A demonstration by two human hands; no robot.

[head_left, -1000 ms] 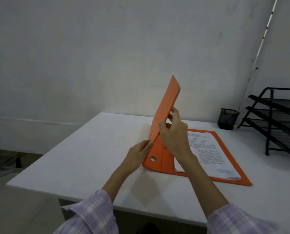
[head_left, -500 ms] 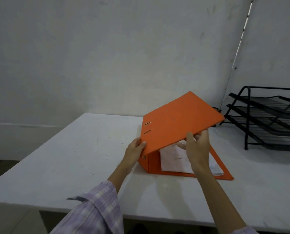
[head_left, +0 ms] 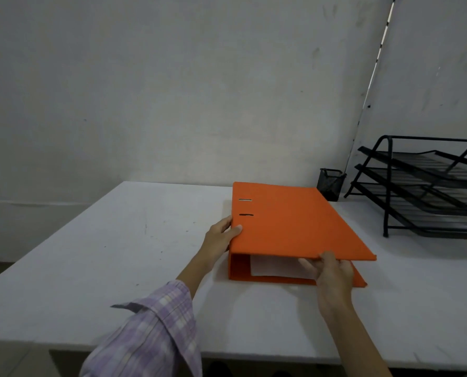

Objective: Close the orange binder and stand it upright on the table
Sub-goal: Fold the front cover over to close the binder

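Note:
The orange binder (head_left: 292, 224) lies flat on the white table (head_left: 112, 257), its front cover lowered almost level over the white pages (head_left: 273, 266) inside. The spine faces left, with two slots in the cover near it. My left hand (head_left: 221, 236) grips the spine edge, thumb on the cover. My right hand (head_left: 331, 272) holds the cover's near edge toward its right corner, fingers under it and thumb on top.
A black mesh pen cup (head_left: 331, 183) stands behind the binder near the wall. A black tiered wire tray rack (head_left: 428, 186) fills the table's right back. The table's front edge runs close to my forearms.
The cover has swung from nearly upright down over the pages to almost flat. My right hand followed its edge down; my left hand stayed at the spine.

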